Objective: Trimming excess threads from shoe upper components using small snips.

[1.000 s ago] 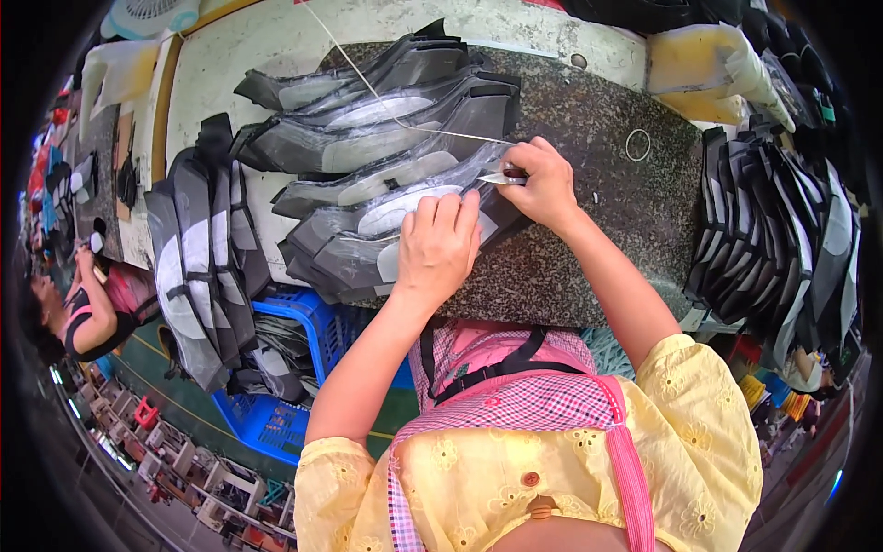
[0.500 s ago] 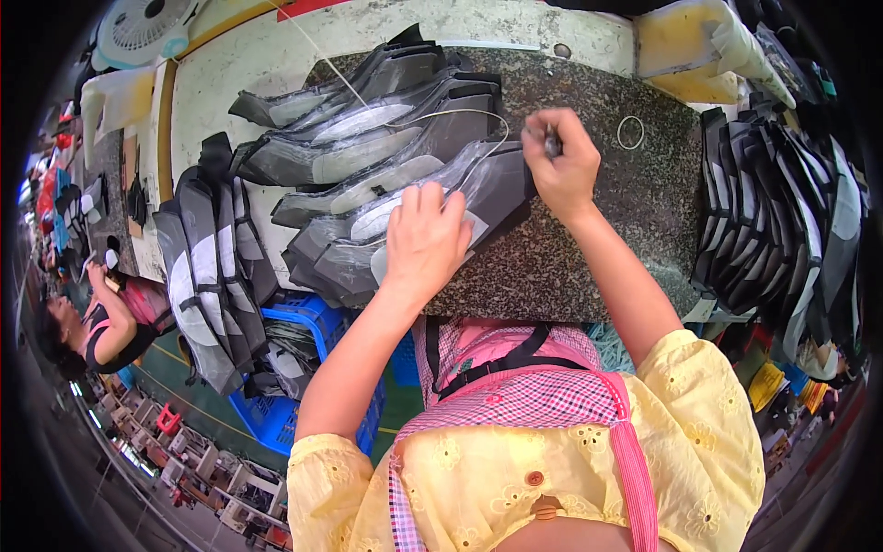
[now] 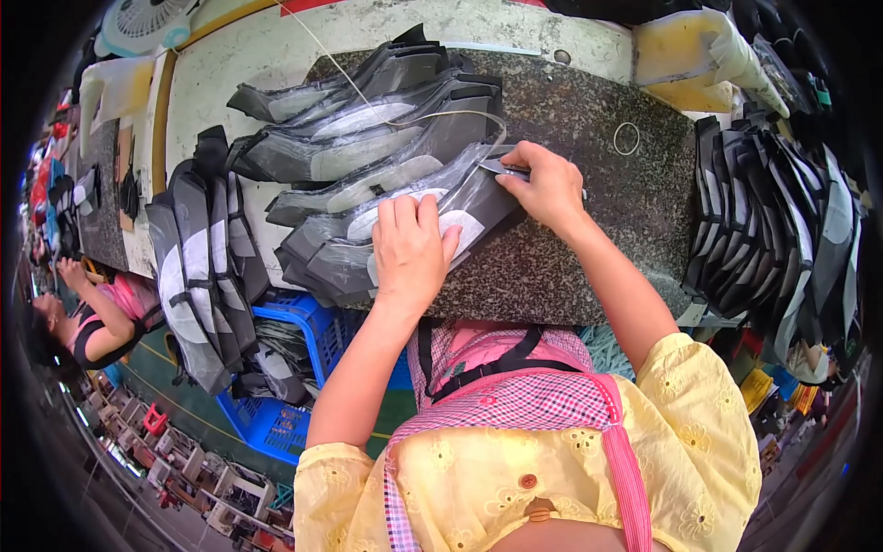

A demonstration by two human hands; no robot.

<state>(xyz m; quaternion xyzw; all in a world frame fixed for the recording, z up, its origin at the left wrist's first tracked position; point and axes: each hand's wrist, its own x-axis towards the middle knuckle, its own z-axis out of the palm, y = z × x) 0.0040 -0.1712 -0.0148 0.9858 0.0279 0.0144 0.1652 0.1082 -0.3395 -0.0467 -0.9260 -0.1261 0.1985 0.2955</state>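
A stack of curved dark grey fabric panels with pale patches [image 3: 368,156] lies fanned out on a speckled stone slab [image 3: 589,101]. My left hand [image 3: 411,248] rests flat on the nearest panels, fingers spread and thumb apart. In my right hand [image 3: 549,189] is a small metal tool that looks like thread snips [image 3: 502,168], closed in the fingers. Its pointed tip is over the right end of the nearest panel, beside a thin pale cord [image 3: 441,114]. That cord runs across the stack from the far edge. Whether the blades touch it I cannot tell.
More panels hang in a bundle [image 3: 198,258] at the left table edge and in another [image 3: 763,221] at the right. Below the left bundle stands a blue plastic basket [image 3: 317,336]. A loose pale ring [image 3: 626,138] lies on the slab. Another person [image 3: 101,317] sits far left.
My right hand has moved left and down onto the nearest panel, bringing the tool's tip over it. The left hand stays on the panels, its fingers shifted slightly left, thumb further out.
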